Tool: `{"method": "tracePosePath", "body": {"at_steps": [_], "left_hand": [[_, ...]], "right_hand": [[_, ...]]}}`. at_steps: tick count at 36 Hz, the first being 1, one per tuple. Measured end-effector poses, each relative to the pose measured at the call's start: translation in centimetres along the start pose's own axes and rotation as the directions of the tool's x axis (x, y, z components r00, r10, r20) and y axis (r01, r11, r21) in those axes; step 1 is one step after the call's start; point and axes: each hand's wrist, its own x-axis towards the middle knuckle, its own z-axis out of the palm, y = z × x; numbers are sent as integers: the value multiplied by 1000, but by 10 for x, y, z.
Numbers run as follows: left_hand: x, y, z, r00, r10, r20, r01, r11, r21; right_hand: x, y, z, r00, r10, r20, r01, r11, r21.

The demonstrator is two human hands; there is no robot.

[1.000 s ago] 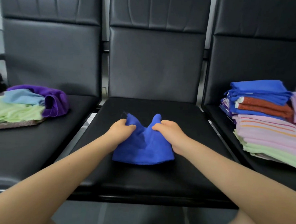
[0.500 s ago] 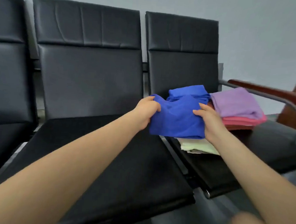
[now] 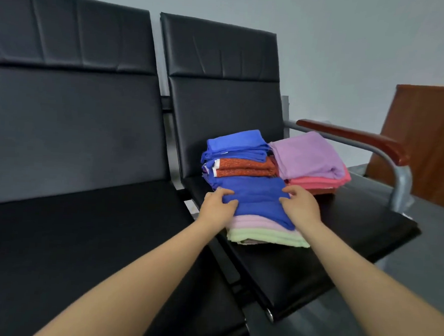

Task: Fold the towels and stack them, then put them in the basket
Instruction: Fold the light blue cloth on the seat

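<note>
At the middle of the frame, a bit right, sits the folded blue towel (image 3: 255, 198). It lies on top of a low pile (image 3: 266, 233) of pink and green towels, on the right chair (image 3: 342, 227).

Going left to right: the left chair (image 3: 68, 236) fills the left half of the frame. Next comes the left hand (image 3: 217, 206). Its fingers lie bent over the left edge of the blue towel and touch it. I cannot tell if they pinch the cloth or just press it flat. Then comes the blue towel, and then the right hand (image 3: 300, 205). Its fingers curl down onto the right edge of the towel the same way, and again I cannot tell if they pinch.

Behind the hands, higher in the frame, is a tall stack (image 3: 238, 156) of blue and orange towels. Right beside it is a purple towel (image 3: 307, 157) on pink ones (image 3: 321, 181). At the far right is a red-brown armrest (image 3: 352, 139). No basket shows anywhere.

I think the blue towel is soft, light and floppy. It will not break. It can sag and come unfolded if picked up by one corner. The best place to hold it is at both side edges, with fingers under and thumbs on top. To move the whole pile, slide flat hands under the bottom green towel, because soft towels can slip off each other.
</note>
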Motion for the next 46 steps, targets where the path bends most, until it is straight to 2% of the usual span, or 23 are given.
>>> {"method": "tracePosePath", "body": {"at_steps": [4, 8, 12, 14, 16, 19, 21, 24, 28, 31, 33, 35, 36, 37, 39, 41, 46], "left_hand": [[-9, -4, -22, 992, -115, 51, 123, 971, -207], [-27, -4, -43, 966, -224, 132, 260, 841, -474], [-51, -2, -66, 942, -287, 174, 335, 782, -526], [-62, -2, -78, 934, -308, 179, 356, 783, -511], [-74, -8, -99, 938, -316, 141, 344, 810, -474], [-89, -23, -139, 944, -328, 41, 315, 853, -417], [-101, -38, -170, 947, -320, -34, 290, 894, -341], [-128, -69, -226, 941, -286, -179, 254, 949, -186], [-162, -107, -297, 874, -338, -349, 286, 939, -193], [-181, -119, -347, 770, -449, -454, 284, 878, -385], [-193, -130, -381, 711, -466, -527, 257, 869, -422], [-207, -143, -408, 674, -401, -621, 269, 916, -299], [-217, -151, -420, 662, -339, -668, 295, 938, -183], [-230, -160, -433, 655, -285, -700, 344, 937, -60], [-253, -175, -450, 660, -219, -719, 462, 873, 158], [-276, -190, -467, 656, -211, -724, 523, 819, 235], [-329, -224, -512, 558, -209, -803, 625, 742, 241]], "right_hand": [[-5, -6, 1, 999, 18, -33, -19, 1000, -20], [-22, -28, -6, 986, -25, -164, 8, 995, -101], [-51, -73, -6, 948, -204, -244, 182, 977, -107], [-65, -96, -1, 928, -288, -237, 287, 957, -38], [-84, -123, 8, 945, -287, -157, 307, 944, 122], [-107, -153, 30, 971, -237, 5, 224, 923, 313], [-121, -164, 51, 960, -261, 105, 213, 918, 334], [-147, -183, 88, 897, -319, 307, 237, 931, 276], [-181, -204, 139, 798, -316, 514, 232, 947, 222], [-209, -232, 176, 718, -312, 622, 216, 950, 227], [-228, -255, 201, 658, -337, 673, 232, 941, 245], [-246, -280, 221, 605, -375, 703, 238, 927, 290], [-255, -294, 233, 581, -395, 712, 238, 919, 316], [-265, -307, 244, 555, -421, 718, 250, 907, 338], [-281, -327, 263, 518, -448, 728, 279, 894, 351], [-297, -343, 287, 493, -461, 738, 302, 886, 351], [-339, -380, 342, 452, -504, 736, 355, 859, 370]]}}
